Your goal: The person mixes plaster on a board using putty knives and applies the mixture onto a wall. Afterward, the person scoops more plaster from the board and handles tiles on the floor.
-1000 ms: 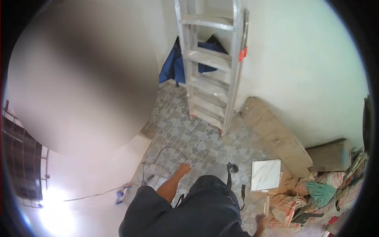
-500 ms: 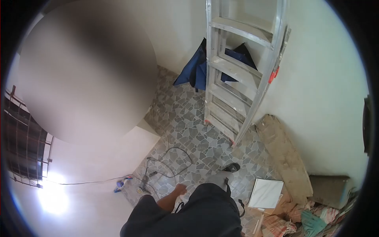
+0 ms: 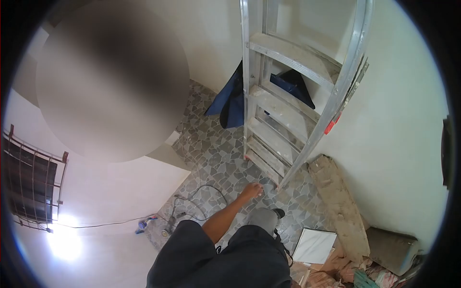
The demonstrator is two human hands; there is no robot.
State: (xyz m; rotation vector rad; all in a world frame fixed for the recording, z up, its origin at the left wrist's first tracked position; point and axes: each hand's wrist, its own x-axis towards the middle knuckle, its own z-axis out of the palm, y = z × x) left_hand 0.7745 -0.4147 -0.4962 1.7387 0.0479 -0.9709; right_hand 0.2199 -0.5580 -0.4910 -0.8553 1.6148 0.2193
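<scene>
My left hand (image 3: pixel 252 190) hangs in front of my body over the patterned tile floor (image 3: pixel 211 168), its fingers curled; whether anything small is in them I cannot make out. Just beyond it stands an aluminium stepladder (image 3: pixel 278 115), with a gap between hand and ladder. My right hand is out of the picture. Below the left arm are my dark shorts (image 3: pixel 225 259) and one leg with a dark shoe (image 3: pixel 279 212).
A cable (image 3: pixel 216 188) loops over the floor at the left, near a blue tool (image 3: pixel 144 224). Blue fabric (image 3: pixel 230 101) is behind the ladder. At the right lie a long board (image 3: pixel 338 206), a white tile (image 3: pixel 314 246) and crumpled sacks (image 3: pixel 326 279).
The view has moved nearer to the ladder, which looks larger. My left hand has swung forward and right, towards the ladder. My right hand, visible at first, has left the view.
</scene>
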